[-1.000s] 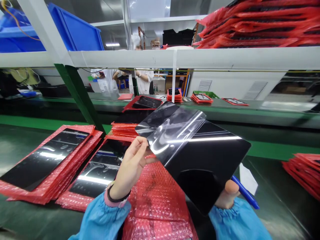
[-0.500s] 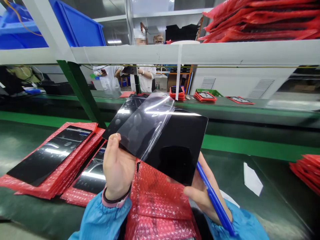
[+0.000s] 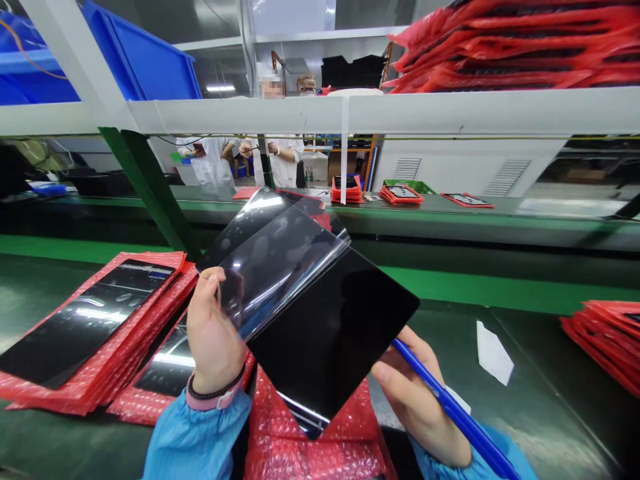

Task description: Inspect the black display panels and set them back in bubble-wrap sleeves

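A clear protective film (image 3: 280, 257) is folded back over a glossy black screen panel (image 3: 345, 320), part of it lifted in a curl. My left hand (image 3: 214, 337) pinches the film at its near left corner, thumb and fingers closed. At the panel's right edge my right hand (image 3: 417, 393) grips the panel, with a blue pen (image 3: 440, 393) lying between thumb and fingers of the same hand. Below the panel lies a red bubble-wrap bag (image 3: 310, 457). Smudges and bubble-like spots show on the film side at the panel's far left.
To the left, a black panel (image 3: 87, 317) rests on stacked red bubble bags (image 3: 127, 340); another panel (image 3: 170, 363) lies beside it. A white paper piece (image 3: 494, 353) and red bags (image 3: 603, 340) are at right. A shelf beam (image 3: 250, 119) crosses ahead. Workers stand beyond.
The panel has turned and tipped in my hands, its near corner now lower. The film's fold runs further along the panel, and my left hand has shifted slightly left.
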Tool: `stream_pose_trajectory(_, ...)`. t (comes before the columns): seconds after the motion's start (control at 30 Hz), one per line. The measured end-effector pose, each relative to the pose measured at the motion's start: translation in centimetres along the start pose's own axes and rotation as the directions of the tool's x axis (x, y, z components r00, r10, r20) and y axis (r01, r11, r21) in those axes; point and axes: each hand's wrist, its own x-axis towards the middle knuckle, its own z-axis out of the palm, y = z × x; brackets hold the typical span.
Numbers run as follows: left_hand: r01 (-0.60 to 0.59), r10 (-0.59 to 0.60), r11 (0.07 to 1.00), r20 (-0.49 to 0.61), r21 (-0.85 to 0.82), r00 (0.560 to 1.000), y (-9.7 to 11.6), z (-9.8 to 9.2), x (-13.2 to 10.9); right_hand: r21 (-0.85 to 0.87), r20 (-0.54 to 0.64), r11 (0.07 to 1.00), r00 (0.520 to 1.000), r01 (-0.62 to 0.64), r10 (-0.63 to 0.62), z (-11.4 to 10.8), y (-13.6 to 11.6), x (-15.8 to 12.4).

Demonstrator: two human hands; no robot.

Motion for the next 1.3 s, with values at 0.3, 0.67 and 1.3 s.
stream_pose_trajectory(0.3,-0.229,0.235,0.957,-0.013,0.178,0.972,-1.8,-1.7,2.3,-0.12,-0.054,0.993,0.998,-0.019,0.013,-0.7,-0.7,-0.7)
stream_pose_trajectory(0.67,-0.198,0.202,0.947,0.008,0.251,0.979,-1.4,-1.6,2.9,-0.408,-0.128,0.911,0.992,-0.056,0.004,-1.4,-0.8,-0.9)
stream_pose_trajectory(1.3,-0.135,0.097,0.99,0.463,0.049,0.881,0.4,-0.4,-1.4,-0.404,0.036,0.915,0.999,0.002,0.014,0.4,-1.8,0.0)
